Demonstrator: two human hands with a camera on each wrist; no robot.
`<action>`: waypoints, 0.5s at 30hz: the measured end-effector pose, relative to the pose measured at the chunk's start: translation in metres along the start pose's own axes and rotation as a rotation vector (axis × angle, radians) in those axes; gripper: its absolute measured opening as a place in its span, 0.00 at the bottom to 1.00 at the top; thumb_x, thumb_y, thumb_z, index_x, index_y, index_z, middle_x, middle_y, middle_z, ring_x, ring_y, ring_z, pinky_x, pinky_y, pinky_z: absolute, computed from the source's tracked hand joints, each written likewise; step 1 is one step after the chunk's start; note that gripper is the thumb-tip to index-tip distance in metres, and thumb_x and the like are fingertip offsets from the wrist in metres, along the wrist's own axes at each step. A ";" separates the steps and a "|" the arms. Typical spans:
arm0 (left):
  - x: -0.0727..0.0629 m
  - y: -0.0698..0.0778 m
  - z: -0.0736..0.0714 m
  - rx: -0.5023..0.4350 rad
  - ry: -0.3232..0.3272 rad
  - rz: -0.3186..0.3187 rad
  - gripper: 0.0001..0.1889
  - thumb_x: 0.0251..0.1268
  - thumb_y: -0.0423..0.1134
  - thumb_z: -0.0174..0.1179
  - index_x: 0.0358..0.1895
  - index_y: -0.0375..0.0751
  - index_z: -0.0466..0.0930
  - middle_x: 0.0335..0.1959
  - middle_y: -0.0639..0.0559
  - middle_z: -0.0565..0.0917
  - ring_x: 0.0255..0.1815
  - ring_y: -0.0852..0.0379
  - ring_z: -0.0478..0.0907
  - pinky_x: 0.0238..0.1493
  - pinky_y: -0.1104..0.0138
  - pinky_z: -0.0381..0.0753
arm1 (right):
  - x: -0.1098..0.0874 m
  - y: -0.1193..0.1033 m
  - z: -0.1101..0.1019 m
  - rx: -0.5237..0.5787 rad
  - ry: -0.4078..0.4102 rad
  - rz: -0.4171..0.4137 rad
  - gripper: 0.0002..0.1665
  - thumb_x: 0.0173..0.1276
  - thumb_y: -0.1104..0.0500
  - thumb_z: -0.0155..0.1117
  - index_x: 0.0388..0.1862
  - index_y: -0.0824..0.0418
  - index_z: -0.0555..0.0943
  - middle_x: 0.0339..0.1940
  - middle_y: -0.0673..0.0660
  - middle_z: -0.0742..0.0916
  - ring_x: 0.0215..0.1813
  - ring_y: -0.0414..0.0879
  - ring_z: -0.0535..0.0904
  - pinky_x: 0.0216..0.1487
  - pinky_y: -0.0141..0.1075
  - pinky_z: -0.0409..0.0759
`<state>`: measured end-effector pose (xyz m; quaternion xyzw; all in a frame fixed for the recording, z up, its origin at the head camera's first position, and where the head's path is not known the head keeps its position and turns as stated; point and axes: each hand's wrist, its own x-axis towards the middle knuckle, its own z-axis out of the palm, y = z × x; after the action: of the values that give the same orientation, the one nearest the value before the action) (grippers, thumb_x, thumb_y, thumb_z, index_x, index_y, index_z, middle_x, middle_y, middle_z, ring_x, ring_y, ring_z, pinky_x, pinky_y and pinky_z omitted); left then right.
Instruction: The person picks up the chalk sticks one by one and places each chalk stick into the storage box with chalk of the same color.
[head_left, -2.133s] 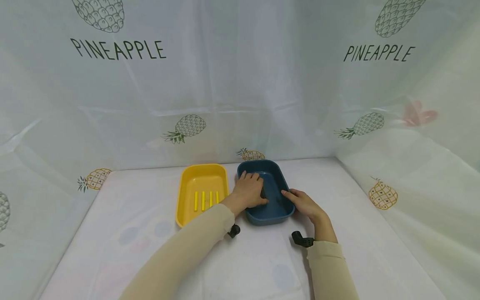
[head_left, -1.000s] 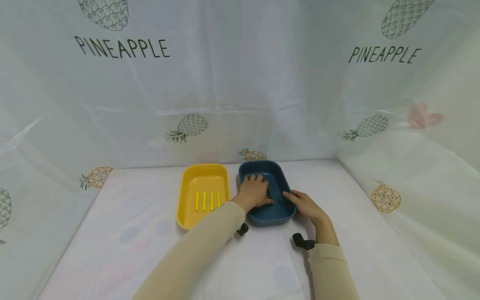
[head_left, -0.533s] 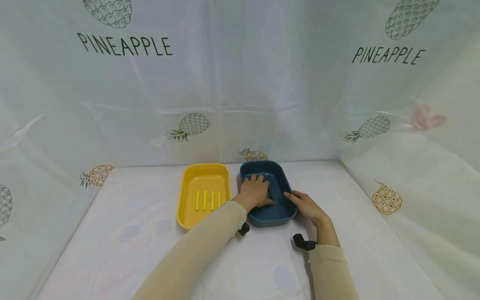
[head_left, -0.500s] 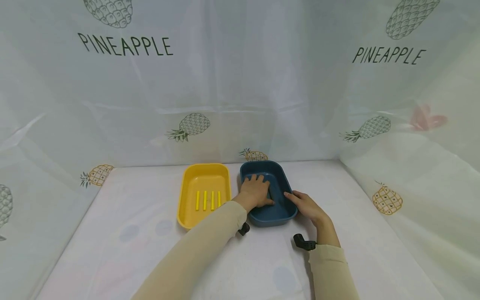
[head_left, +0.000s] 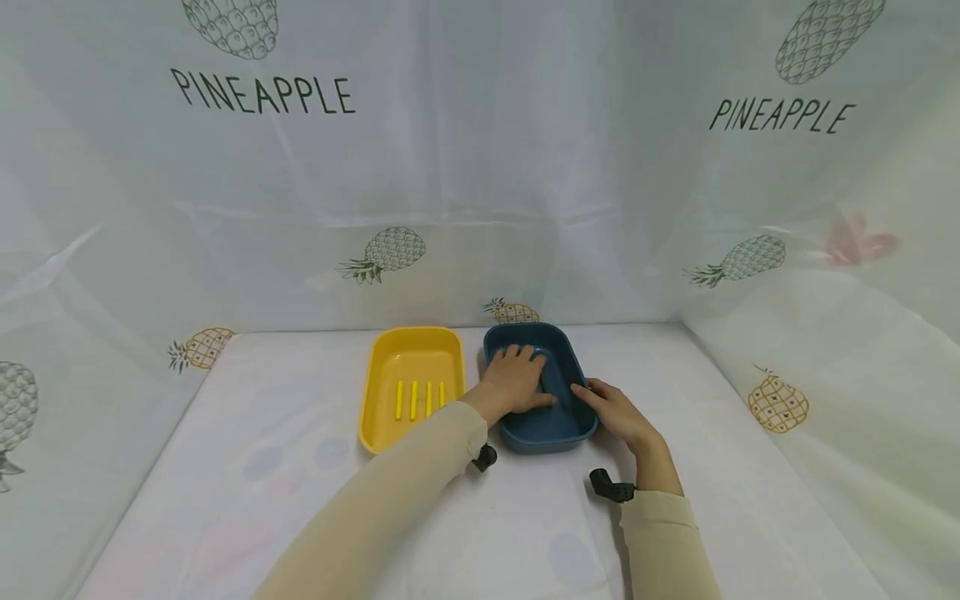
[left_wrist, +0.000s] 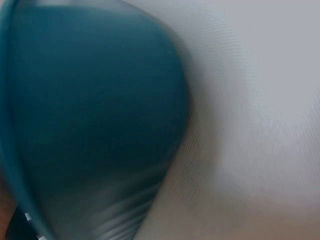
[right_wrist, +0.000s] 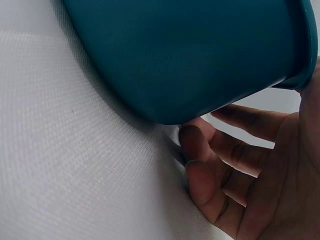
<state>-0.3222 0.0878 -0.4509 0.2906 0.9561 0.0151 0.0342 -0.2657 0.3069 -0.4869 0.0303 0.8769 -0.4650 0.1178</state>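
Observation:
A dark blue tray [head_left: 546,427] with raised walls stands on the white cloth. Palm down, my left hand [head_left: 513,385] reaches into its left half, fingers spread and thumb out to the side. A dark strip shows beside that hand near the thumb; the rest of it is hidden under the palm, and I cannot tell what it is. My right hand [head_left: 617,415] grips the tray's right wall, thumb over the rim. The right wrist view shows its fingers [right_wrist: 200,185] curled against the outside of the wall. In the left wrist view the tray's outer wall [left_wrist: 100,100] fills much of the picture.
Left of the blue tray stands a yellow tray [head_left: 416,354] holding several thin yellow sticks [head_left: 414,402] laid in a row. My left forearm crosses its near right corner. A white curtain [head_left: 465,167] printed with pineapples hangs behind the table.
Within the blue tray, my left hand has moved slightly to the right, its fingers now spread wider. My right hand keeps its grip on the tray. The head view has shifted slightly.

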 end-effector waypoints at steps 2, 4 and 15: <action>-0.003 -0.003 -0.004 -0.020 0.007 0.002 0.43 0.70 0.73 0.54 0.81 0.53 0.61 0.81 0.49 0.64 0.81 0.45 0.60 0.82 0.46 0.61 | 0.000 0.000 0.000 -0.015 0.021 -0.019 0.50 0.77 0.28 0.51 0.82 0.61 0.62 0.78 0.68 0.71 0.79 0.67 0.65 0.77 0.66 0.64; -0.006 -0.006 -0.008 -0.034 0.018 0.004 0.43 0.71 0.73 0.52 0.82 0.54 0.60 0.83 0.49 0.62 0.83 0.45 0.58 0.83 0.45 0.59 | -0.001 -0.001 0.000 -0.030 0.046 -0.036 0.49 0.77 0.28 0.51 0.82 0.59 0.62 0.75 0.68 0.74 0.75 0.66 0.70 0.73 0.64 0.69; -0.030 -0.034 -0.019 -0.087 0.049 -0.024 0.42 0.75 0.73 0.44 0.84 0.57 0.54 0.86 0.50 0.54 0.86 0.44 0.51 0.84 0.43 0.53 | -0.004 -0.006 -0.002 -0.034 0.154 -0.127 0.44 0.77 0.30 0.53 0.83 0.51 0.62 0.77 0.63 0.72 0.74 0.62 0.71 0.67 0.58 0.77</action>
<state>-0.3175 0.0427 -0.4316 0.2768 0.9585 0.0635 0.0236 -0.2631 0.3057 -0.4800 0.0084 0.8914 -0.4527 0.0209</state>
